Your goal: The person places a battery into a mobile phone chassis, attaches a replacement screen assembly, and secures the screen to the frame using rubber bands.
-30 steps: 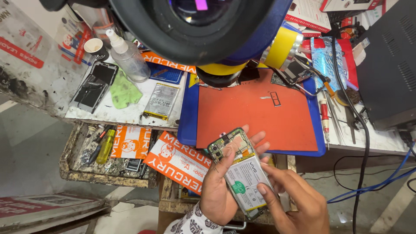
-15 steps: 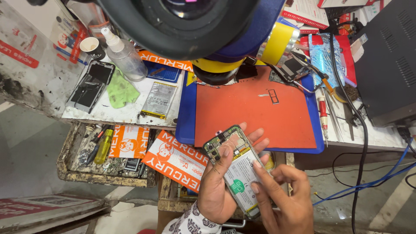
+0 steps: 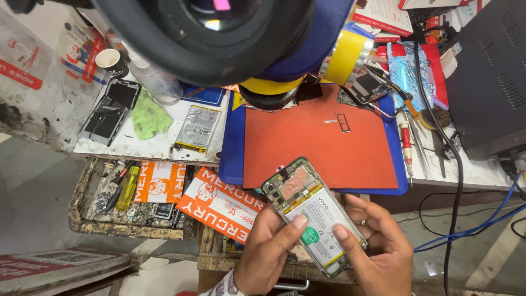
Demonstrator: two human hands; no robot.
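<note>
Phone [image 3: 312,214], back off, sits gripped in left hand [image 3: 268,252] while right hand [image 3: 378,252] fingers pinch its edge, thumbs on battery [image 3: 320,222]: hard pressure could bend it.

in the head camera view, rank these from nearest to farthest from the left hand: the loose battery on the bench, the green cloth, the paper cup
Measured from the left hand, bottom centre:
1. Loose battery, on the white bench, up and to the left.
2. Green cloth, just left of the battery.
3. Paper cup, far upper left, beyond the cloth.
</note>
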